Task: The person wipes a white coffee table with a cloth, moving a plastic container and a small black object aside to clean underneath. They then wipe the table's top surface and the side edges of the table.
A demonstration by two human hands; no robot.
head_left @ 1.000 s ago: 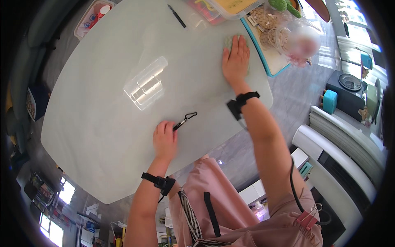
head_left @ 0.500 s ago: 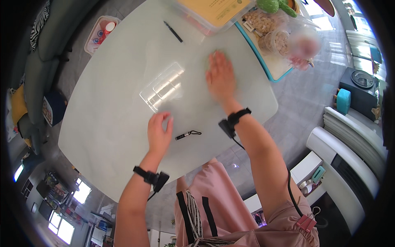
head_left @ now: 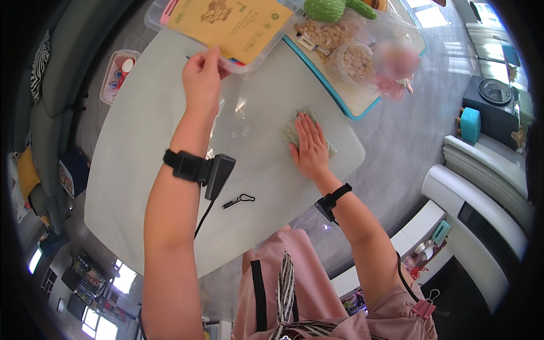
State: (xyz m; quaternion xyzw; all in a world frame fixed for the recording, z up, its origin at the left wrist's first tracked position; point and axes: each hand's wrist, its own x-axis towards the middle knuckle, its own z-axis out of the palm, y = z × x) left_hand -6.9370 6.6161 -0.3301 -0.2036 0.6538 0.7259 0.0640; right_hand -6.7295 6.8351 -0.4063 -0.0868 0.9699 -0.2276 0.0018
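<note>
My right hand (head_left: 310,147) lies flat on a pale green cloth (head_left: 289,135), its fingers stretched out over it on the pale table (head_left: 136,141). Beside the near edge of a clear plastic box (head_left: 249,66), my left hand (head_left: 202,82) is curled with its fingers drawn together. A dark tip of the pen (head_left: 188,56) peeks out at the left of that hand; the rest is hidden under it. Closer to me, a small black stick-shaped thing with a strap loop (head_left: 238,201) lies on the table.
A yellow booklet (head_left: 226,25) tops the box. At the far right, a teal-edged board (head_left: 340,99) bears bagged nuts (head_left: 323,34), a clear tub (head_left: 357,61) and green vegetables (head_left: 326,8). A bin (head_left: 118,76) stands on the floor beyond the left edge.
My left hand has gone forward from mid-table to the pen near the box. My right hand has drawn back toward me, and the cloth under it shows more clearly. The view has shifted.
</note>
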